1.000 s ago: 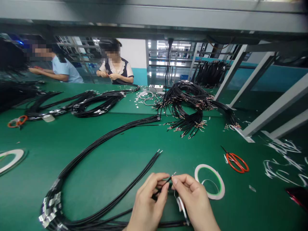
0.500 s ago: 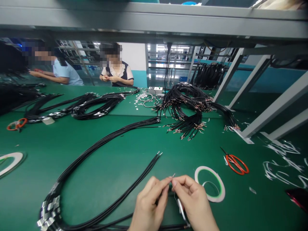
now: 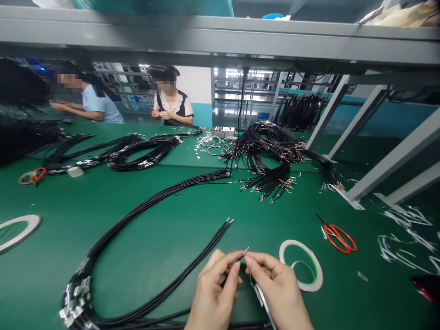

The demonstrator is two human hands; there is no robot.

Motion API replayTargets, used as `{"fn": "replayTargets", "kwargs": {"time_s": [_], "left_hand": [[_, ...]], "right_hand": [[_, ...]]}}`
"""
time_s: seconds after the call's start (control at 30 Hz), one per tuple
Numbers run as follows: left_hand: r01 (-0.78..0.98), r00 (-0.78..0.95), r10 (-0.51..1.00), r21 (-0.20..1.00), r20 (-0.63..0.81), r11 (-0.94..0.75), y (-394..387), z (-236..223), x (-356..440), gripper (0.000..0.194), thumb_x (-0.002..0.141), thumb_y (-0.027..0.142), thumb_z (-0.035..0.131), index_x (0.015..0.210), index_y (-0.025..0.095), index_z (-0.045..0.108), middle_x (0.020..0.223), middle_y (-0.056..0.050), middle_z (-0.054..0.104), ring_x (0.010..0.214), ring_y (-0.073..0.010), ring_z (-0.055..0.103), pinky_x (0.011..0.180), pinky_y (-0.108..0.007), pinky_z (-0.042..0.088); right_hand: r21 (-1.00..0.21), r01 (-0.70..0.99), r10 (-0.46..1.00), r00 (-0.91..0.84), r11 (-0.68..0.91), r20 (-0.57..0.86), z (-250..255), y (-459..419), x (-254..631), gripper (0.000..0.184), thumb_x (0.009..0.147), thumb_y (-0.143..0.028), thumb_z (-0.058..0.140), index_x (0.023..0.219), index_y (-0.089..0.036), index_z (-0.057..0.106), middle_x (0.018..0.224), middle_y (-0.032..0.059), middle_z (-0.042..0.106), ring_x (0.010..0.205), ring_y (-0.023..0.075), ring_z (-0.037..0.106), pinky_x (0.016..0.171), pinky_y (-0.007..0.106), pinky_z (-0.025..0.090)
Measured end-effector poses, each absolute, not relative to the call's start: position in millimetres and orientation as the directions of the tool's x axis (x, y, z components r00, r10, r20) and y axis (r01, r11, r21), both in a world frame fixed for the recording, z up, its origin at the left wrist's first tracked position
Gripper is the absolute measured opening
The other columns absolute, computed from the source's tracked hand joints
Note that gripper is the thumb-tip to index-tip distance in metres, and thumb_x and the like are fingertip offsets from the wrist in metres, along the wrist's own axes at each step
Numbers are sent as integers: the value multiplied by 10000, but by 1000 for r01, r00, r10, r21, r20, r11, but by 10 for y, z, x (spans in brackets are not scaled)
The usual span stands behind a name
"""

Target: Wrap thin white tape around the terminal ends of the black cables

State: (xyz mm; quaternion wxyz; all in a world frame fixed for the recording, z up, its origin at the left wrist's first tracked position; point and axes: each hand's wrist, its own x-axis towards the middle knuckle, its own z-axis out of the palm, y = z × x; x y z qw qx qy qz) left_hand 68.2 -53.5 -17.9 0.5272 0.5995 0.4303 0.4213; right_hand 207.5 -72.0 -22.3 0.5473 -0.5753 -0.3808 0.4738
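Black wire (image 3: 241, 258), pinched between left hand (image 3: 213, 288), right hand (image 3: 278, 288), white tape roll (image 3: 311, 284) nearby

Green workbench (image 3: 137, 238) on a cable line: just right of the fingers (image 3: 261, 261) lies a roll of white tape (image 3: 319, 272), with orange-handled scissors (image 3: 338, 238) farther right and white offcuts (image 3: 404, 217) beyond them. Well ahead of the fingers sits a heap of black cables (image 3: 264, 156) with crimped ends. Far left of the fingers lie a second tape roll (image 3: 29, 223) and orange scissors (image 3: 32, 175). Across the bench, seen under a steel shelf (image 3: 220, 41), a co-worker in a dark vest (image 3: 173, 103) and another in a pale blue shirt (image 3: 94, 103) work with their hands raised. More black cables (image 3: 300, 112) hang in the background, ahead and right of the fingers.
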Motion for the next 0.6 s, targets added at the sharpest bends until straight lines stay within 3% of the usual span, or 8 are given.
{"fn": "replayTargets", "kwargs": {"time_s": [0.27, 0.43, 0.53, 0.6], "left_hand": [[22, 275, 957, 996, -92, 89, -484, -134, 710, 297, 858, 371, 583, 1083, 196, 669, 794, -5, 483, 597, -107, 556, 447, -186, 463], [94, 227, 974, 995, 20, -42, -439, -71, 742, 217, 845, 316, 608, 994, 192, 705, 805, -24, 566, 701, -139, 579, 600, -223, 490], [117, 197, 976, 986, 91, -116, -419, -34, 760, 158, 835, 296, 624, 892, 187, 725, 787, -32, 614, 693, -148, 590, 614, -228, 481], [119, 193, 975, 983, 113, -137, -419, -23, 771, 150, 844, 284, 612, 871, 187, 723, 795, -38, 625, 684, -151, 592, 594, -224, 477]], "right_hand": [[-988, -62, 959, 240, -140, -151, -202, -730, 2075, 366, 777, -446, 687, 938, -126, 759, 788, 120, 748, 716, 217, 681, 659, 273, 543], [-991, -96, 971, 208, -97, -115, -186, -737, 2057, 366, 790, -436, 676, 984, -135, 750, 844, 115, 737, 772, 217, 672, 759, 304, 538], [-995, -76, 972, 220, -68, -83, -198, -760, 2030, 386, 801, -451, 657, 1016, -142, 743, 795, 92, 710, 590, 160, 616, 569, 254, 524], [-995, -54, 961, 259, -83, -94, -210, -778, 2004, 409, 798, -471, 651, 1025, -142, 740, 718, 70, 684, 447, 111, 509, 396, 209, 411]]}}
